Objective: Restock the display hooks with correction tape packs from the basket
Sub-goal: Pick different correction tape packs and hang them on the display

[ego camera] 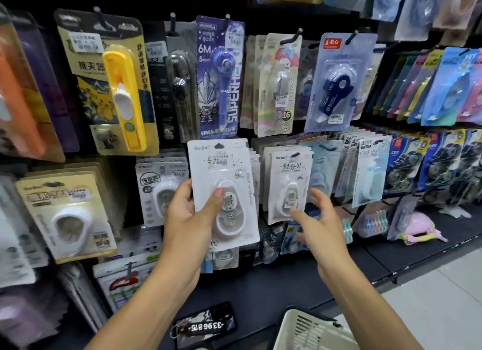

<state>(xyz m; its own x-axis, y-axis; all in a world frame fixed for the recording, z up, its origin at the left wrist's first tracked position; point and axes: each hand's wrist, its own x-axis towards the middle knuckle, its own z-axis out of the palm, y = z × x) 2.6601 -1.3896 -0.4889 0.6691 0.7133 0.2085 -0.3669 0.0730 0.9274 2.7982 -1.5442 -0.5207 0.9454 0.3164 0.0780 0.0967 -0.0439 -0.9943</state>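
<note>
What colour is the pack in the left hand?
White, with a white dispenser; the head view shows the pack in the left hand.

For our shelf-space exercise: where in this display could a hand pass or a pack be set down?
Bare dark ledge runs below the hanging packs, between the phone and the pink toy. The pegboard above is crowded, packs overlapping. The left hand holds a white pack; the right hand is open.

Both my forearms come up from the bottom of the frame bare, no sleeves showing. My left hand (191, 220) and right hand (319, 225) wear no rings, gloves, watch or bands; my nails are short and unpainted.
</note>
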